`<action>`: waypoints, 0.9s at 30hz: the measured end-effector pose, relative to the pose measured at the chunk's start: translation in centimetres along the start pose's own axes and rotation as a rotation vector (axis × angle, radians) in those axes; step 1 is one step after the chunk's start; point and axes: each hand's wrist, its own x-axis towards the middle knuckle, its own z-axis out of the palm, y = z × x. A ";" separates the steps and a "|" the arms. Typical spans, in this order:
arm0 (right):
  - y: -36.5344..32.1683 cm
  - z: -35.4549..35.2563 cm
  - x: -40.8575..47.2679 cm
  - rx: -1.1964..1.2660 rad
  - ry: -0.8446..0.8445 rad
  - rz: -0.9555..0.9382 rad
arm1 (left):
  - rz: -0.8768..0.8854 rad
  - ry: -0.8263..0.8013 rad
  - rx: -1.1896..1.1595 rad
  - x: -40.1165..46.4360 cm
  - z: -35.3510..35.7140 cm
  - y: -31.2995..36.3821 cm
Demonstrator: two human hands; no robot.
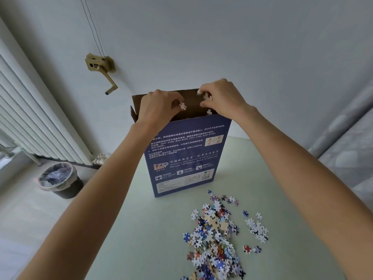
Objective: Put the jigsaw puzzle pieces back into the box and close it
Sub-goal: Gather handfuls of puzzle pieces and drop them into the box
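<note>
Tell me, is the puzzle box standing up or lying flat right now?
Standing upright. The blue box rests on its short end on the table, its open top flap raised, with both hands at the opening.

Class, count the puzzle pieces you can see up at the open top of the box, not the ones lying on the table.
3: one at the left hand fingertips, one in the right hand, one loose at the box mouth. More may be hidden inside.
</note>
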 end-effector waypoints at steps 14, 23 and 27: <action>-0.1 2.0 -6.4 0.189 0.346 -0.057 | 0.221 0.253 -0.115 -3.9 0.6 0.9; 3.7 13.0 -23.0 0.206 0.076 0.243 | 0.325 -0.073 -0.252 -15.6 10.4 3.1; 6.2 18.8 -29.3 0.298 -0.296 0.556 | -0.025 -0.699 -0.180 -20.5 17.2 3.4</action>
